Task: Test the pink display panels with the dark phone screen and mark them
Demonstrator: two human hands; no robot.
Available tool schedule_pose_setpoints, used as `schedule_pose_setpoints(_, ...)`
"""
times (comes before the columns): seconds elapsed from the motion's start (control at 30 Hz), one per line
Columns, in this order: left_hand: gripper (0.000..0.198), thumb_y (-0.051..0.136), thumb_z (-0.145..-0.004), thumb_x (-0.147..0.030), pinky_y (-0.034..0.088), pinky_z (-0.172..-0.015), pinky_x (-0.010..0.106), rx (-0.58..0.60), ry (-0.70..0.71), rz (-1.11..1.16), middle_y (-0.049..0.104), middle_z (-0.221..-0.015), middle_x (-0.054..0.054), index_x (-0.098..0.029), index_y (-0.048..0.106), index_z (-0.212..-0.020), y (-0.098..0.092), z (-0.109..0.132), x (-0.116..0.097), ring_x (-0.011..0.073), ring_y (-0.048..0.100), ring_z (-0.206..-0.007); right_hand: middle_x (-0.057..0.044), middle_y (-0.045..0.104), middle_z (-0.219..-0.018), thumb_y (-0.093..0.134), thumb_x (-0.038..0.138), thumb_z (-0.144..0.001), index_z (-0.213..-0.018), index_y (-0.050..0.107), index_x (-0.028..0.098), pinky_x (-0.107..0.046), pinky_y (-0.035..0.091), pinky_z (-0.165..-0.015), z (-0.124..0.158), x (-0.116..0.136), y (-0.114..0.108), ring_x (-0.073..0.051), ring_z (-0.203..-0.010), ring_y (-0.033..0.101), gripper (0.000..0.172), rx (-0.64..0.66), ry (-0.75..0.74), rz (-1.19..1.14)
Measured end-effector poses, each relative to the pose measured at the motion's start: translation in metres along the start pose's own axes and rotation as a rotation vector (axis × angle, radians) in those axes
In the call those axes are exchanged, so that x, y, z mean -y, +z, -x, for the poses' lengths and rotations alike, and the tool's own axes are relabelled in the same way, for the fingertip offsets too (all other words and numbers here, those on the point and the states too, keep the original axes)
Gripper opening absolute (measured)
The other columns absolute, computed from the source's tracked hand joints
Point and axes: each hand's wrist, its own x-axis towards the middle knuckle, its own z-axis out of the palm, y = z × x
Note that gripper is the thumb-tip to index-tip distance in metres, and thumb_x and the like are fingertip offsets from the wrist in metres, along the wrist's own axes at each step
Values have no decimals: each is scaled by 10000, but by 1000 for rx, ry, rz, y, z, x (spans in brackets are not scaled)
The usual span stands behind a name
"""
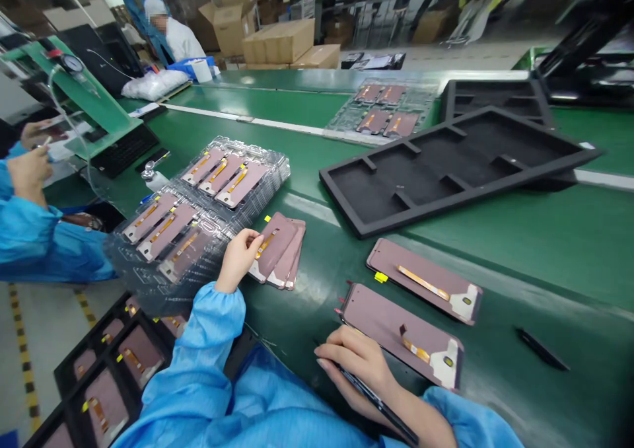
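At the far left of the frame, a co-worker's hand (30, 174) in a blue sleeve rests at the bench edge, and what it holds is too unclear to tell. At lower left, a black compartment tray (92, 336) seats phone display panels one to a pocket, apparently to stop them rubbing. Left of centre, stacked clear blister trays (277, 170) carry more panels in matching rows, probably aligned for orderly handling. At centre, the person's left hand (240, 260) is closed, its fingers pinching a small, slightly fanned stack of display panels (280, 250) on the green conveyor belt (545, 250), the fanning leaving each edge easy to reach. At lower centre, the right hand (356, 362) grips a slim black tool (379, 402) beside a single panel (403, 332), with another panel (423, 279) just beyond, both lying flat with orange flex cables upward. Further right lie a black foam tray (475, 193) and a second slim black tool (542, 349)
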Motion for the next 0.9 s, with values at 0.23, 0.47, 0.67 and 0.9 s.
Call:
schedule_pose_setpoints(0.23, 442, 680, -760, -470, 435, -494, 201, 341, -125, 244, 642, -737, 5, -154, 574, -1051, -15, 52, -25, 122, 574, -598, -57, 620, -798, 547, 77, -864, -1013, 620, 182, -273, 488, -586, -3, 8, -13, -152, -675, 578, 197, -102, 65, -64)
schedule_pose_setpoints(0.47, 429, 697, -743, -477, 475, -432, 211, 580, -408, 357, 640, -796, 12, -173, 527, -993, 11, 136, 11, 125, 591, -566, -30, 625, -783, 504, 118, -891, -955, 633, 204, -239, 494, -607, -20, 18, -34, -138, -699, 612, 168, -203, 242, -127)
schedule_pose_setpoints(0.67, 170, 550, -898, -387, 487, -566, 284, 500, -108, -214, 646, -729, -9, -233, 616, -876, 19, 158, 15, 164, 620, -621, -18, 635, -768, 505, 144, -914, -963, 614, 210, -236, 494, -587, -14, 14, -20, -138, -669, 607, 137, -183, 377, -119)
schedule_pose_setpoints(0.9, 146, 521, -953, -236, 486, -788, 314, 250, 486, -347, 636, -940, 46, -223, 622, -1058, 26, 151, 13, 180, 574, -896, -1, 627, -697, 526, 207, -911, -818, 553, 215, -220, 482, -532, -7, 11, -3, -128, -591, 597, 96, -135, 473, -36)
